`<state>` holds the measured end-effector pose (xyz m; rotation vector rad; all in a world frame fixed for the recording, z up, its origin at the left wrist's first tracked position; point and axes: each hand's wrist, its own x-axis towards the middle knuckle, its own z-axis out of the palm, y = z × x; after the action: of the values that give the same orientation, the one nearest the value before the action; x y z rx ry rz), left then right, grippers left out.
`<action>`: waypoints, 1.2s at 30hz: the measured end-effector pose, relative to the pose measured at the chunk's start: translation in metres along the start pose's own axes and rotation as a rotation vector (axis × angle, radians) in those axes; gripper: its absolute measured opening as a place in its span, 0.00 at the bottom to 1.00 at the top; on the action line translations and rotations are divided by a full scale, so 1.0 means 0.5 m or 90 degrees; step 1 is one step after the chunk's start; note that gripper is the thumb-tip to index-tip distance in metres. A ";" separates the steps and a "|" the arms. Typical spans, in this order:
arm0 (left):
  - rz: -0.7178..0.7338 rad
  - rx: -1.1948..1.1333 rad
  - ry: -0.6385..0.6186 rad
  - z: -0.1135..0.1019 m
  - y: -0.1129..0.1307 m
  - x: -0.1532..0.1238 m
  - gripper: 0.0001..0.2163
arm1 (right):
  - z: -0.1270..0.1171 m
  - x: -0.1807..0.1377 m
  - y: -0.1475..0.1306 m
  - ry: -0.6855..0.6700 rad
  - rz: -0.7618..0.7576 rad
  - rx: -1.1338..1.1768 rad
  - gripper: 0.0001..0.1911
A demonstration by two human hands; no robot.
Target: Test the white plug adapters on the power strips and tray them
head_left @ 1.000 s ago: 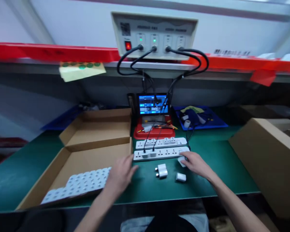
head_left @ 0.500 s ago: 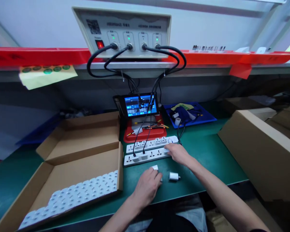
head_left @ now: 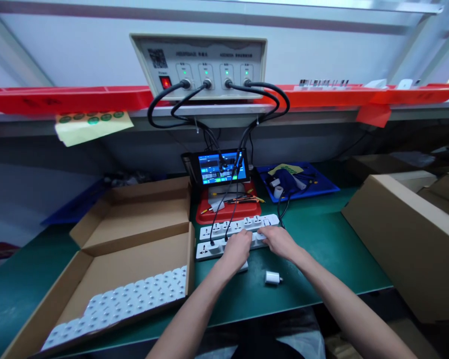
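My left hand is over the front white power strip, its fingers pinched at a socket on what looks like a white charger, mostly hidden. Close beside it, my right hand grips a white plug-in charger at the right part of the same strip. Two more chargers sit in that strip further left, with thin black cables running up from them. Partly covered by my left wrist, a white piece lies on the bench. A white cylindrical charger lies on its side nearer the bench edge.
A second power strip lies behind. Beyond are a red tray, a lit screen and a blue tray. An open cardboard box with rows of white chargers stands left; a large carton stands right. Cables hang from a test unit.
My left hand has moved from the bench up to the front strip, beside my right hand. One white piece beneath it has left the bench. A third green light now glows brighter on the test unit.
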<state>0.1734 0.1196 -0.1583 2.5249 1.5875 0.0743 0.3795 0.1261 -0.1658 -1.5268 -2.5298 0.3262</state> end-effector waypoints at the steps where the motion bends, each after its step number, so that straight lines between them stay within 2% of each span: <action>1: 0.002 0.004 0.000 -0.002 0.005 0.000 0.12 | -0.002 0.000 0.000 -0.001 0.001 -0.003 0.16; 4: 0.005 0.007 0.006 -0.012 0.014 -0.016 0.14 | -0.011 0.002 0.001 -0.008 -0.005 -0.014 0.15; 6: 0.014 -0.012 0.052 -0.018 0.005 -0.043 0.14 | -0.016 0.008 -0.006 0.009 -0.030 -0.010 0.14; 8: 0.008 -0.066 0.161 -0.022 -0.023 -0.081 0.10 | -0.015 0.019 -0.024 0.056 -0.066 0.020 0.14; 11: -0.087 -0.179 0.355 -0.024 -0.092 -0.138 0.08 | 0.001 0.047 -0.076 0.118 -0.115 0.099 0.13; 13: -0.156 -0.242 0.417 -0.023 -0.142 -0.161 0.09 | 0.019 0.073 -0.118 0.134 -0.135 0.150 0.11; 15: -0.163 -0.273 0.399 -0.022 -0.181 -0.167 0.08 | 0.039 0.102 -0.157 0.141 -0.131 0.182 0.08; 17: -0.128 -0.277 0.332 -0.020 -0.206 -0.161 0.04 | 0.054 0.127 -0.186 0.143 -0.111 0.202 0.02; 19: -0.102 -0.283 0.271 -0.020 -0.221 -0.152 0.02 | 0.060 0.142 -0.199 0.161 -0.089 0.238 0.04; 22: -0.090 -0.308 0.237 -0.023 -0.232 -0.147 0.05 | 0.044 0.142 -0.183 0.218 -0.073 0.327 0.04; 24: -0.080 -0.340 0.268 -0.027 -0.232 -0.148 0.04 | 0.021 0.126 -0.145 0.221 -0.063 0.367 0.04; 27: -0.056 -0.413 0.329 -0.032 -0.213 -0.144 0.08 | -0.013 0.086 -0.064 0.189 -0.028 0.362 0.07; 30: -0.016 -0.463 0.287 -0.031 -0.165 -0.117 0.11 | -0.027 0.046 0.006 0.159 0.015 0.316 0.08; 33: 0.005 -0.474 0.233 -0.025 -0.108 -0.072 0.10 | -0.020 0.024 0.038 0.139 0.035 0.310 0.07; 36: 0.008 -0.448 0.209 -0.018 -0.068 -0.029 0.08 | -0.006 0.021 0.040 0.145 0.031 0.319 0.06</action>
<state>0.1356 0.1220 -0.1542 2.0215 1.3156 0.9143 0.3924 0.1447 -0.1678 -1.3375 -2.0360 0.6880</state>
